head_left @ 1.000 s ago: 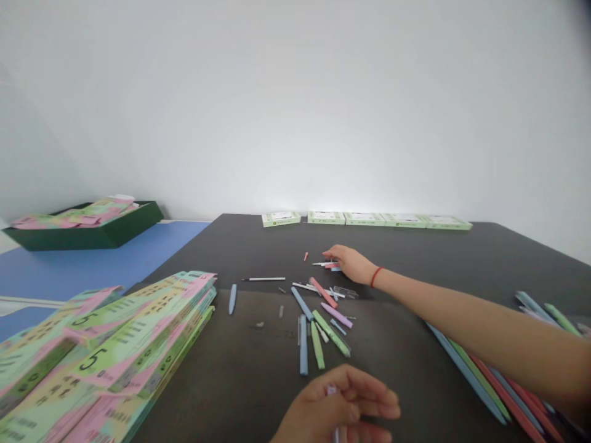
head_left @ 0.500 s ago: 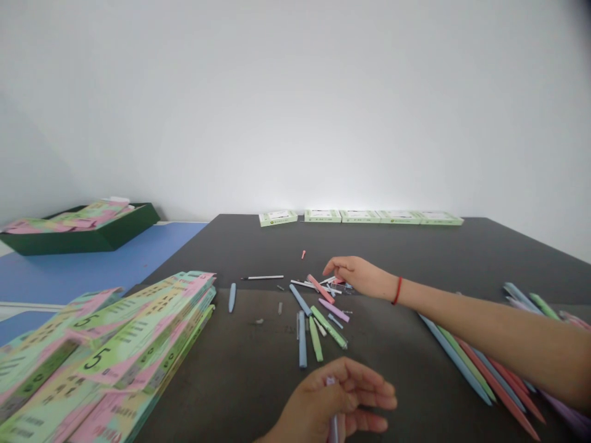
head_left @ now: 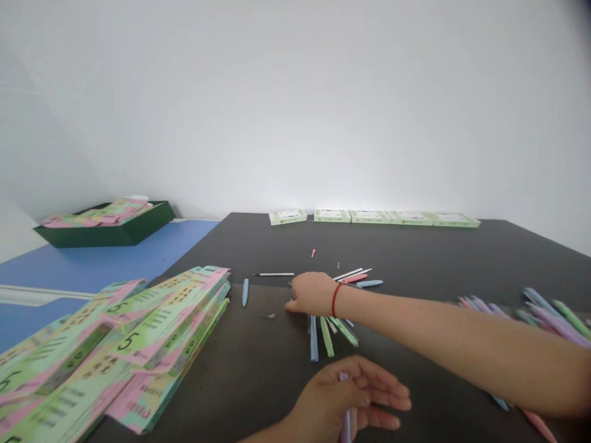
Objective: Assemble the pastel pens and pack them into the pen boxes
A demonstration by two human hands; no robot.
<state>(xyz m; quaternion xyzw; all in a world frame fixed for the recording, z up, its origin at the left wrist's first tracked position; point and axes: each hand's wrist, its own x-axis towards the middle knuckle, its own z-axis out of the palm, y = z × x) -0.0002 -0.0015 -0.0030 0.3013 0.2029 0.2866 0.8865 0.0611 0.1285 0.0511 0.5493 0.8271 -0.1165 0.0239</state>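
Observation:
Low in the middle of the head view, my left hand holds a purple pen barrel between thumb and palm, its other fingers spread. My right hand, with a red string at the wrist, reaches over the pile of pen parts, fingers bent downward; whatever they pinch is hidden. Below it lie a blue barrel, a light green barrel and a green one. Behind it are white refills, a pink part and a blue part.
Stacked printed packets cover the left side. A dark green box of packets stands at the back left. Green-and-white boxes line the back edge. More pens lie at the right, partly behind my right forearm.
My right hand has moved left and slightly nearer, now covering part of the pile. The view has shifted a little. My left hand keeps the purple barrel.

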